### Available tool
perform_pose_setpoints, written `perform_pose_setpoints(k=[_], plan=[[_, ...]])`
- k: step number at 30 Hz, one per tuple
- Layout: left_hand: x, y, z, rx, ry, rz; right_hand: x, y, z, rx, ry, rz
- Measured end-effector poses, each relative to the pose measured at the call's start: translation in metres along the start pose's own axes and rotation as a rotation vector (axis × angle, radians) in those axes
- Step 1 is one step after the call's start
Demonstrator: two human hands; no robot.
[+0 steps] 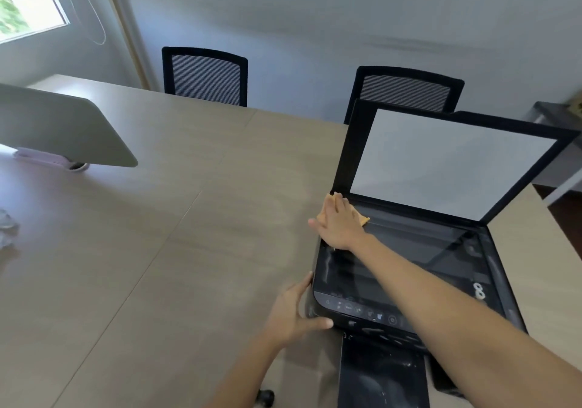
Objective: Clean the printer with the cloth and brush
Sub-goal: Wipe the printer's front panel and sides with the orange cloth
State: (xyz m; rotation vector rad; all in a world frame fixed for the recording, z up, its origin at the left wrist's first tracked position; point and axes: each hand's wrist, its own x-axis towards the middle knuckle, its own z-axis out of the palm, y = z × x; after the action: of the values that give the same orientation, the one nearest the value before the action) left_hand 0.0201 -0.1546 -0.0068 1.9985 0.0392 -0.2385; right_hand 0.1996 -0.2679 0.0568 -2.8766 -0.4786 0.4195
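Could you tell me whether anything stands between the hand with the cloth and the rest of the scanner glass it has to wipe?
Nothing visible does. The right hand presses the orange cloth on the far-left corner of the printer. Its lid is raised clear, and the scanner glass lies bare. The left hand only steadies the front-left corner.

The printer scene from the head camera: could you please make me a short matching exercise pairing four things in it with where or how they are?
Things:
1. cloth
2. left hand
3. scanner lid
4. right hand

States or places:
A. raised open, white underside showing
B. flat on top of the cloth at the far left corner of the scanner bed
C. orange, pressed under a palm
D. against the near left corner of the printer

Pairs: 1-C, 2-D, 3-A, 4-B
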Motion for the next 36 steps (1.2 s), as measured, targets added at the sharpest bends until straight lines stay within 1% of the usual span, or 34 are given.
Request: perform_pose_setpoints(k=[3, 7, 10, 12, 18, 21, 23, 25, 26, 29, 31, 33, 36], plan=[[0.005, -0.005, 0.000, 0.029, 0.048, 0.000, -0.011, -0.002, 0.007, 0.025, 0.055, -0.037], [0.008, -0.010, 0.000, 0.050, 0.072, -0.017, -0.071, -0.004, 0.032, 0.096, 0.091, -0.177], [0.012, -0.014, 0.001, 0.058, 0.077, -0.020, -0.094, -0.004, 0.051, 0.021, 0.097, -0.209], [0.013, -0.015, 0.000, 0.056, 0.070, -0.023, -0.078, -0.005, 0.047, 0.020, 0.112, -0.166], [0.010, -0.013, -0.001, -0.023, 0.058, -0.025, 0.010, 0.007, 0.010, -0.010, 0.147, -0.041], [0.010, -0.011, -0.001, -0.026, 0.059, -0.050, 0.018, 0.008, 0.005, -0.017, 0.153, -0.028], [0.013, -0.013, -0.001, -0.009, 0.052, -0.053, -0.001, 0.005, 0.008, 0.015, 0.124, -0.064], [0.014, -0.015, -0.001, 0.000, 0.056, -0.040, -0.040, -0.001, 0.020, 0.057, 0.092, -0.102], [0.014, -0.015, -0.001, 0.004, 0.065, -0.034, -0.064, -0.005, 0.027, 0.063, 0.089, -0.147], [0.012, -0.013, 0.001, -0.001, 0.079, -0.005, -0.126, -0.008, 0.047, -0.070, 0.090, -0.378], [0.011, -0.012, 0.001, -0.014, 0.074, -0.004, -0.140, -0.003, 0.051, -0.056, 0.078, -0.378], [0.010, -0.013, 0.000, -0.026, 0.066, -0.005, -0.133, -0.002, 0.048, -0.094, 0.069, -0.371], [0.009, -0.011, -0.002, -0.024, 0.061, 0.009, -0.117, -0.010, 0.044, -0.040, 0.080, -0.247]])
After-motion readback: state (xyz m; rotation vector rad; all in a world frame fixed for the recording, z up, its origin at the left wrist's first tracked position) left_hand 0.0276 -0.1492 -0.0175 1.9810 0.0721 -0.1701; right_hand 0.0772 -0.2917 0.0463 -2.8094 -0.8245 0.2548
